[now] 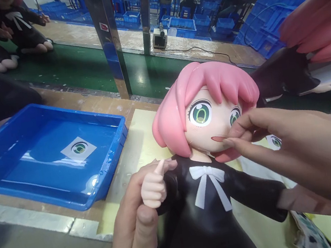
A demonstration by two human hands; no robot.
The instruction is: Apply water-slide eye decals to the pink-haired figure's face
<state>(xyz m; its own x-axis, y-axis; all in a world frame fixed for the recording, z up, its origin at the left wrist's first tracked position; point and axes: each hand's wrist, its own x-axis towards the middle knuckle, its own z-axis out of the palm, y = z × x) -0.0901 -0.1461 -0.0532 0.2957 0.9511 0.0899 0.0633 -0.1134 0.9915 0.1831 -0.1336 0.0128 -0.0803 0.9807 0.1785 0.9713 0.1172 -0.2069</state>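
A large pink-haired figurine in a black dress with a white bow leans back in front of me, its face with green eyes and a red mouth turned up. My left hand is wrapped round the figurine's raised arm, beside its small thumbs-up fist. At the figurine's cheek, just right of the mouth, my right hand has thumb and fingertips pinched together. Whatever may be between those fingertips is hidden. An eye decal on a pale square lies in the blue tray of water at left.
Yellow paper covers part of the bench under the figurine. Another eye decal lies behind my right hand. A metal post rises behind the tray beside a green conveyor belt. More figurines stand at both sides; people work beyond.
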